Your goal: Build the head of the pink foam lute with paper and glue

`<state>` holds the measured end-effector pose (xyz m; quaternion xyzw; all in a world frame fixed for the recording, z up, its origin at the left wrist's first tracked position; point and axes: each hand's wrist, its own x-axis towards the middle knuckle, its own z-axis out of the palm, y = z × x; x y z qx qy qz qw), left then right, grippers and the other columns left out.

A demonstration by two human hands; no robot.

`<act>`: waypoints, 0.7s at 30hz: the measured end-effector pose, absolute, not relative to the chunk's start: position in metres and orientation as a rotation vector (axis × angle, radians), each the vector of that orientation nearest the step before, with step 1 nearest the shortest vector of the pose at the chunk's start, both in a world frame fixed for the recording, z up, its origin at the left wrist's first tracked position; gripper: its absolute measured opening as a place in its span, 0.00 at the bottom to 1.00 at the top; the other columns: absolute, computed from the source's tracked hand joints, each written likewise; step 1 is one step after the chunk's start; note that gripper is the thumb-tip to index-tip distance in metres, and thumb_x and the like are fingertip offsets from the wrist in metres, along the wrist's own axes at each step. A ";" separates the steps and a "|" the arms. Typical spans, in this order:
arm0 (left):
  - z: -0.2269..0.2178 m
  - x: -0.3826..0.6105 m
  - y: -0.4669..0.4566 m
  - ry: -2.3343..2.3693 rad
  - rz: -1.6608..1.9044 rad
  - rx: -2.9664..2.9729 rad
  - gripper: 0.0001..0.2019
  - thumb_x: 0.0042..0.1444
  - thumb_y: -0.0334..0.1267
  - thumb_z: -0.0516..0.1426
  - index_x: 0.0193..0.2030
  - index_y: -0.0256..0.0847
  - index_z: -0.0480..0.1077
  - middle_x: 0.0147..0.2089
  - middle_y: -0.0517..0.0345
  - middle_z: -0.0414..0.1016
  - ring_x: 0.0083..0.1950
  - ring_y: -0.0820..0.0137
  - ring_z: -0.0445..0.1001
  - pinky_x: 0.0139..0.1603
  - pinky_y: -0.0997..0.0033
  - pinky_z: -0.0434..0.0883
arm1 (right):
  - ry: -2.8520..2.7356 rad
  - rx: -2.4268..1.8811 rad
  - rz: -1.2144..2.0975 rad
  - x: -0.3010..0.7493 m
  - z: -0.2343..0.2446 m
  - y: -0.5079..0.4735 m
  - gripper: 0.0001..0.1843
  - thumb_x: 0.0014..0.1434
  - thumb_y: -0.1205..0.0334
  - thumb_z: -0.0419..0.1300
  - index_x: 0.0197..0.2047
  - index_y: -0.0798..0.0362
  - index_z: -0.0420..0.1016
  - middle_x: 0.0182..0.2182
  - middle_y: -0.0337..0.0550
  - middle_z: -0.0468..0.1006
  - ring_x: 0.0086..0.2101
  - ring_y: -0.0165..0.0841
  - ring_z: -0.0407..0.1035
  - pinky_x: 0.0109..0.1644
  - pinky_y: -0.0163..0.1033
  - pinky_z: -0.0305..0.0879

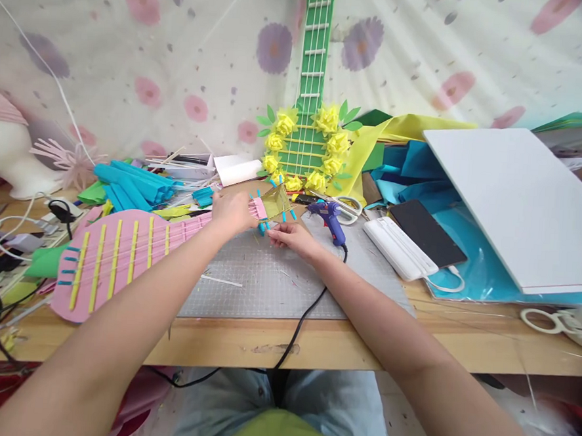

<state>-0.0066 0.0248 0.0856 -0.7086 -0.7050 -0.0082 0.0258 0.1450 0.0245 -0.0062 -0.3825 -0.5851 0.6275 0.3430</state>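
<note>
A pink paper guitar (pixel 116 256) with yellow strips lies on the left of the wooden table (pixel 313 341). Its olive-yellow headstock (pixel 273 204), with small blue pegs, is lifted above the grey cutting mat (pixel 268 276). My left hand (pixel 232 211) is closed around the pink neck just below the headstock. My right hand (pixel 292 234) pinches a blue peg (pixel 263 228) at the headstock's lower edge.
A blue glue gun (pixel 330 217) lies just right of my hands, its black cord running off the table's front. Scissors (pixel 348 205), a white power bank (pixel 397 247), a black phone (pixel 425 233) and a white board (pixel 523 199) lie to the right. A green paper guitar (pixel 310 81) with yellow flowers leans behind.
</note>
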 end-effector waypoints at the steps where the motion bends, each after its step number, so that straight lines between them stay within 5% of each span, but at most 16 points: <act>1: 0.079 -0.008 0.026 -2.192 -0.101 -2.189 0.22 0.38 0.45 0.61 0.41 0.38 0.70 0.42 0.47 0.76 0.47 0.54 0.72 0.50 0.57 0.61 | -1.495 -1.032 1.640 0.145 -0.006 0.024 0.14 0.48 0.55 0.64 0.25 0.57 0.69 0.20 0.35 0.72 0.21 0.21 0.62 0.27 0.29 0.55; 8: 0.040 -0.017 0.026 -2.245 -0.465 -2.225 0.27 0.39 0.45 0.61 0.49 0.42 0.68 0.49 0.51 0.74 0.52 0.56 0.69 0.51 0.58 0.62 | -1.408 -1.314 1.605 0.138 0.002 0.014 0.12 0.56 0.67 0.57 0.21 0.56 0.65 0.17 0.33 0.70 0.16 0.19 0.59 0.20 0.27 0.51; 21: 0.026 -0.023 0.024 -2.311 -0.488 -2.225 0.25 0.38 0.46 0.61 0.46 0.43 0.71 0.46 0.53 0.75 0.49 0.56 0.71 0.48 0.60 0.64 | -1.355 -1.425 1.507 0.129 -0.019 0.017 0.12 0.59 0.66 0.54 0.24 0.55 0.63 0.16 0.32 0.69 0.13 0.20 0.59 0.13 0.27 0.50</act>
